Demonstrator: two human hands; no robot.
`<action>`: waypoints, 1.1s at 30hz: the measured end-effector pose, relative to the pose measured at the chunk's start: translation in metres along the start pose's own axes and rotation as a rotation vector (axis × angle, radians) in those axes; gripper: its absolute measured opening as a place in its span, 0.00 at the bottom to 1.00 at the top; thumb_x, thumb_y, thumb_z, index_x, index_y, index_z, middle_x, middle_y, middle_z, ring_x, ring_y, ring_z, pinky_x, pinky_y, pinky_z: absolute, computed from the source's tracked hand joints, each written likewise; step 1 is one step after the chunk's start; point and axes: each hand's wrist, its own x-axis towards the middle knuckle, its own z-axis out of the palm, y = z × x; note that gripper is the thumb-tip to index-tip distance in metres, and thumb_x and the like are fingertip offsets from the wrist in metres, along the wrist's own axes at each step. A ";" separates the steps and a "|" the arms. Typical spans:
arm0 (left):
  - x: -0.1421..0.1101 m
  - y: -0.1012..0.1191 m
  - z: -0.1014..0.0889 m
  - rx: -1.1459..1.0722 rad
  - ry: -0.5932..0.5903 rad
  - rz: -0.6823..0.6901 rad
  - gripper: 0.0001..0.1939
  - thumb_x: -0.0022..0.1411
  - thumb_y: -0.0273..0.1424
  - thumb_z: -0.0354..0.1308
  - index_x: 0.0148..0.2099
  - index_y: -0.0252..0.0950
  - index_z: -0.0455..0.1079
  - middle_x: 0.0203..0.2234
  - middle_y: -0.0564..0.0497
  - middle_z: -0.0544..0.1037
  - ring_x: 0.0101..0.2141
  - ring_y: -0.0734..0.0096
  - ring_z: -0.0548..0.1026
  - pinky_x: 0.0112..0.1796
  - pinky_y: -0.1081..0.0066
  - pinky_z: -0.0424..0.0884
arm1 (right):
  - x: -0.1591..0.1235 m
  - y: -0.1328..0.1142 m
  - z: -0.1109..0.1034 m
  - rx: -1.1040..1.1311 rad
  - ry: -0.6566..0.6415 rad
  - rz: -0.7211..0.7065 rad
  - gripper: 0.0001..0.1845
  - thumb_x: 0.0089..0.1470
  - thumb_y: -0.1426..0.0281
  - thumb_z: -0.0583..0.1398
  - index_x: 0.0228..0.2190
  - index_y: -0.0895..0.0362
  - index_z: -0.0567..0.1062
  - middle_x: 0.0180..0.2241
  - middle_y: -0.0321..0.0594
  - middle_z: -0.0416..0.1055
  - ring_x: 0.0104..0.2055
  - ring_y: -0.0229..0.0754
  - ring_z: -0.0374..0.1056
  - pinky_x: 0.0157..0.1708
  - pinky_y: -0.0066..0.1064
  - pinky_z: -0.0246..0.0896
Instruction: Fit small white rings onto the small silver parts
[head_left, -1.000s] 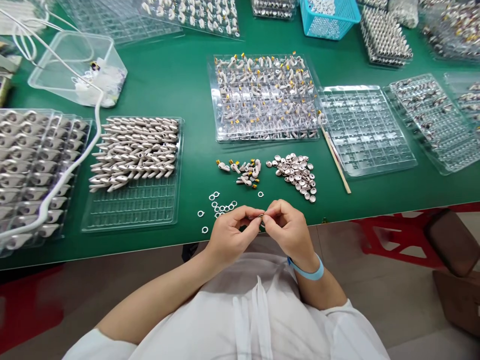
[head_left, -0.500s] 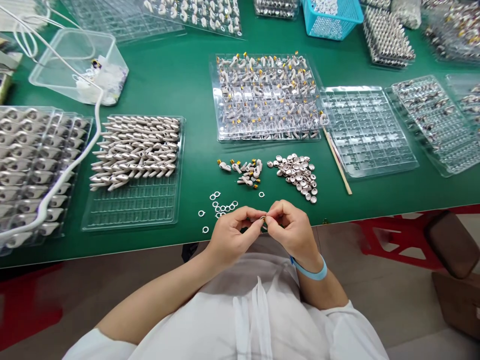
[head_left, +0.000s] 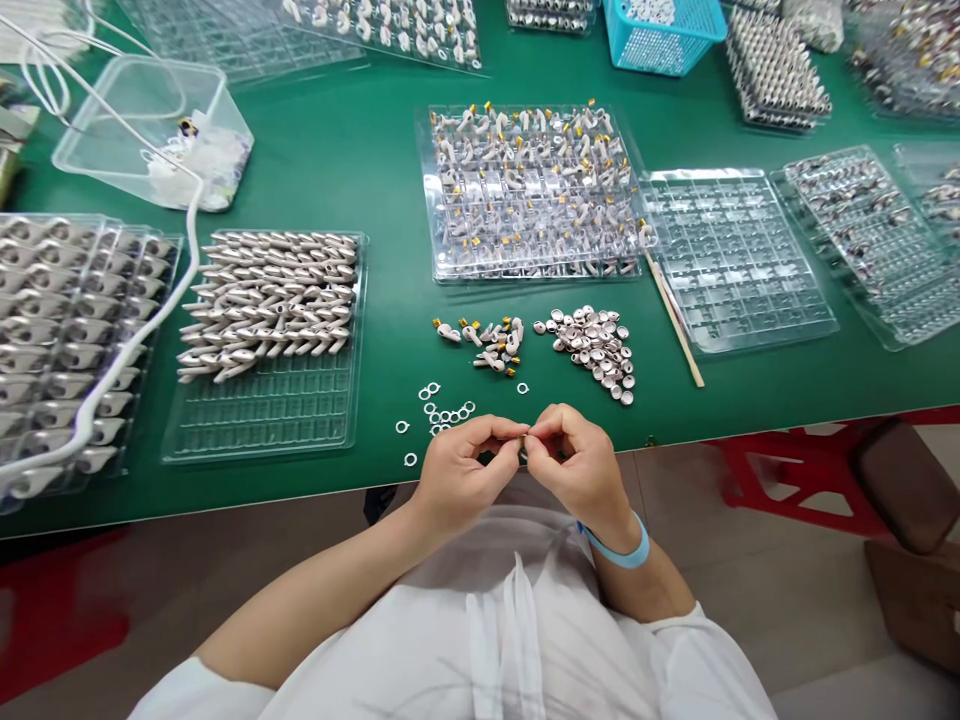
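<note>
My left hand (head_left: 459, 468) and my right hand (head_left: 576, 462) meet at the near edge of the green table (head_left: 360, 160), fingertips pinched together on a tiny part (head_left: 523, 441) that I cannot make out clearly. Just beyond the left hand lie several small white rings (head_left: 442, 412). Further out sit a small heap of white pieces with yellow tips (head_left: 487, 343) and a pile of silvery round caps (head_left: 596, 349). A blue band (head_left: 621, 553) circles my right wrist.
Clear trays ring the work spot: one with white elongated shells (head_left: 270, 300) at left, a full tray of yellow-tipped pieces (head_left: 525, 190) ahead, an empty-looking tray (head_left: 731, 255) at right. A wooden stick (head_left: 673, 320) lies beside it. A clear tub (head_left: 150, 130), white cable (head_left: 142, 330) and blue basket (head_left: 660, 35) stand further off.
Both hands stay pinched together at the table edge; the fingers have shifted only slightly around the small part.
</note>
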 end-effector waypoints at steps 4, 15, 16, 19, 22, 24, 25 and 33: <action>-0.001 0.001 -0.001 0.049 -0.007 0.030 0.08 0.58 0.28 0.58 0.37 0.33 0.78 0.31 0.48 0.82 0.31 0.69 0.79 0.33 0.74 0.75 | -0.001 0.004 0.001 0.020 -0.005 0.012 0.05 0.51 0.74 0.59 0.26 0.56 0.67 0.24 0.31 0.64 0.22 0.31 0.56 0.21 0.24 0.52; -0.001 -0.003 -0.003 0.115 0.006 0.065 0.09 0.57 0.26 0.56 0.35 0.32 0.77 0.28 0.49 0.80 0.27 0.72 0.75 0.29 0.75 0.71 | 0.000 0.003 0.004 0.014 -0.032 0.012 0.06 0.51 0.75 0.59 0.25 0.56 0.66 0.24 0.31 0.64 0.22 0.32 0.57 0.21 0.25 0.53; 0.000 -0.003 -0.003 0.103 0.006 0.051 0.09 0.57 0.26 0.56 0.36 0.32 0.77 0.28 0.49 0.80 0.27 0.72 0.75 0.30 0.75 0.71 | 0.001 0.003 0.005 -0.002 -0.026 0.005 0.06 0.51 0.75 0.59 0.25 0.56 0.66 0.24 0.31 0.64 0.22 0.31 0.57 0.21 0.25 0.53; 0.005 0.001 -0.004 -0.005 -0.012 -0.041 0.07 0.56 0.27 0.58 0.35 0.33 0.77 0.29 0.50 0.80 0.28 0.72 0.76 0.32 0.74 0.72 | 0.004 0.002 0.006 -0.053 0.007 -0.038 0.06 0.51 0.75 0.59 0.25 0.56 0.66 0.24 0.31 0.64 0.22 0.31 0.57 0.21 0.25 0.52; 0.012 0.007 -0.006 -0.177 -0.034 -0.164 0.06 0.56 0.29 0.61 0.35 0.32 0.76 0.27 0.51 0.79 0.26 0.73 0.76 0.30 0.75 0.72 | 0.005 0.000 0.000 -0.080 0.030 -0.101 0.05 0.55 0.73 0.59 0.28 0.55 0.68 0.26 0.32 0.65 0.24 0.32 0.59 0.24 0.25 0.56; 0.016 0.011 -0.007 -0.272 -0.029 -0.207 0.06 0.56 0.30 0.63 0.35 0.32 0.76 0.27 0.51 0.79 0.25 0.76 0.74 0.29 0.76 0.72 | 0.005 -0.001 -0.004 -0.093 0.036 -0.149 0.02 0.56 0.71 0.60 0.31 0.55 0.70 0.28 0.33 0.67 0.27 0.34 0.62 0.27 0.26 0.60; 0.017 0.012 -0.007 -0.310 -0.023 -0.213 0.06 0.56 0.30 0.63 0.35 0.33 0.75 0.27 0.51 0.80 0.24 0.77 0.74 0.29 0.76 0.72 | 0.003 -0.001 -0.006 -0.106 0.043 -0.173 0.04 0.56 0.69 0.62 0.33 0.54 0.70 0.29 0.33 0.68 0.28 0.34 0.63 0.28 0.27 0.61; 0.017 0.010 -0.005 -0.365 -0.005 -0.225 0.06 0.58 0.31 0.64 0.37 0.34 0.76 0.32 0.49 0.82 0.32 0.73 0.76 0.31 0.77 0.69 | -0.007 0.012 0.003 -0.239 0.128 -0.394 0.10 0.55 0.73 0.64 0.38 0.53 0.69 0.33 0.37 0.71 0.32 0.37 0.68 0.31 0.29 0.66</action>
